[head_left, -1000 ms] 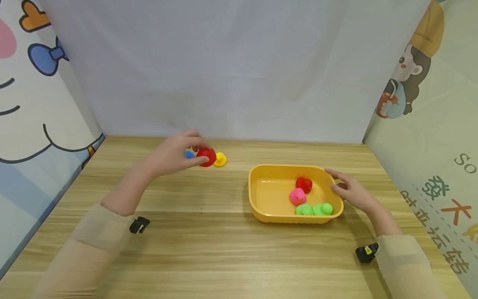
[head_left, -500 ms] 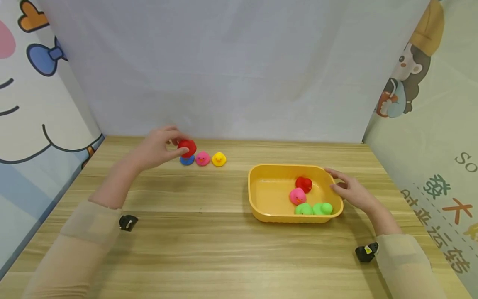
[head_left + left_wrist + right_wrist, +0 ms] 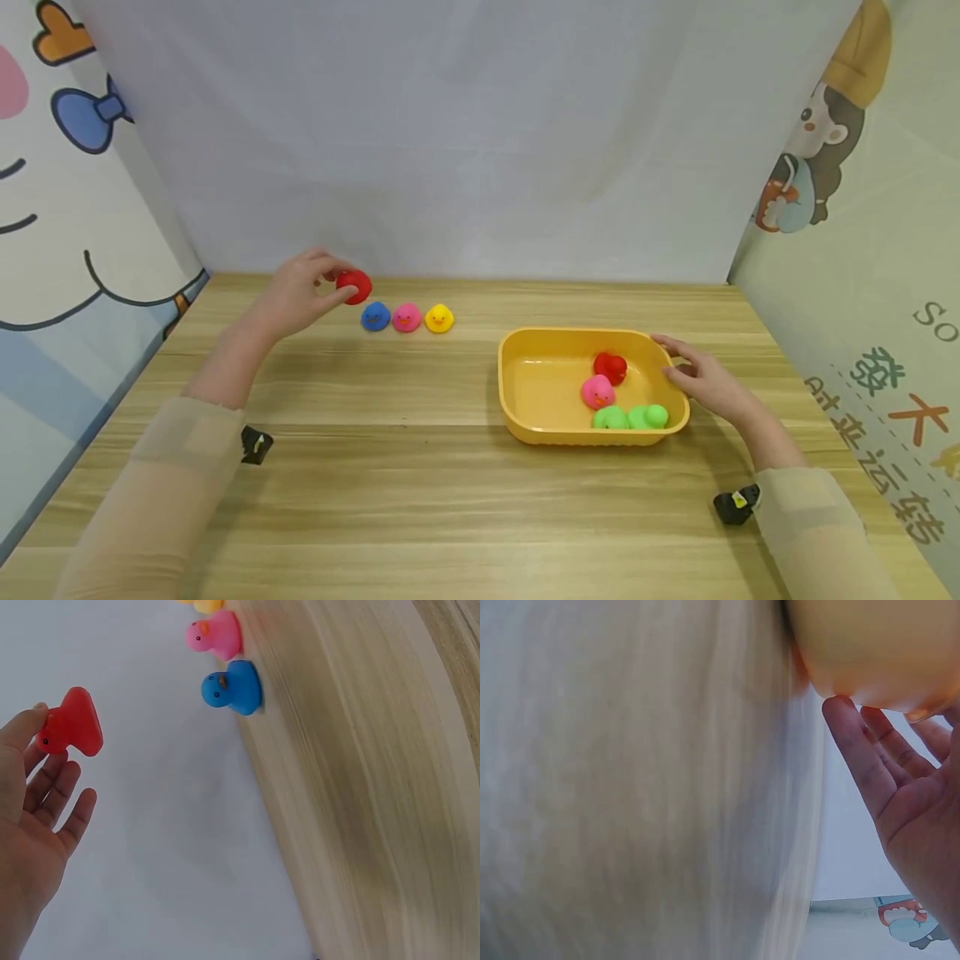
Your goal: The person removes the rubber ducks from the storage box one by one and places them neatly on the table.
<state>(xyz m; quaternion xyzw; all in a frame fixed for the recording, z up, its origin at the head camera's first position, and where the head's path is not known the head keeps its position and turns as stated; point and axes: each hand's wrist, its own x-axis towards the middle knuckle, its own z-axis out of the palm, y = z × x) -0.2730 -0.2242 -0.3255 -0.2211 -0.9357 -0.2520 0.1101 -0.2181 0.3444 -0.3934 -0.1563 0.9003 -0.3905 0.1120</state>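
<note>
My left hand (image 3: pixel 292 292) pinches a red rubber duck (image 3: pixel 355 286) between thumb and fingers, raised at the table's back edge. In the left wrist view this duck (image 3: pixel 71 727) is tipped on its side with its flat base turned outward. Just right of it, a blue duck (image 3: pixel 376 317), a pink duck (image 3: pixel 407 317) and a yellow duck (image 3: pixel 439 318) stand in a row. At the right, my right hand (image 3: pixel 708 383) holds the end of a yellow plastic basin (image 3: pixel 517 429), thumb over the rim. Fingers (image 3: pixel 855 742) of that hand touch its outer wall in the right wrist view.
Inside the basin's right half lie another red duck (image 3: pixel 611 368), a pink duck (image 3: pixel 598 392) and two green ducks (image 3: pixel 647 417). A pale cloth (image 3: pixel 465 150) hangs behind the wooden table (image 3: pixel 450 517). Printed sheets flank both sides.
My left hand has carried the red duck leftward and slightly back, past the pink and blue ducks, which now show fully. The right hand and basin have stayed in place.
</note>
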